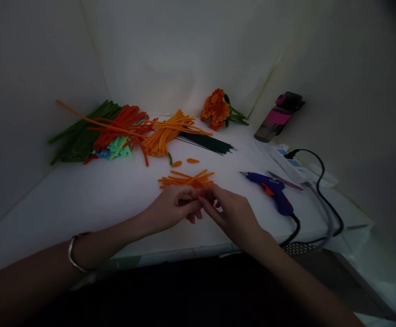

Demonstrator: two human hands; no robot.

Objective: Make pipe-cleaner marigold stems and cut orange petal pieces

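My left hand [172, 206] and my right hand [234, 211] meet above the white table's front part, fingertips pinched together. A bit of orange pipe cleaner [198, 192] shows between them; the fingers hide most of it. Just behind my hands lies a loose pile of short orange pipe cleaners [174, 180]. Farther back are two small orange looped pieces, one on the left [176, 164] and one on the right [193, 161]. A short green piece [170, 158] lies close to the left one.
Bundles of green [78, 136], red [123, 125] and orange pipe cleaners [167, 134] lie back left, beside dark green stems [208, 143]. An orange flower bouquet [216, 109] rests behind. On the right are a blue glue gun [276, 190], tweezers [286, 180], a power strip [291, 165] and a bottle [278, 118].
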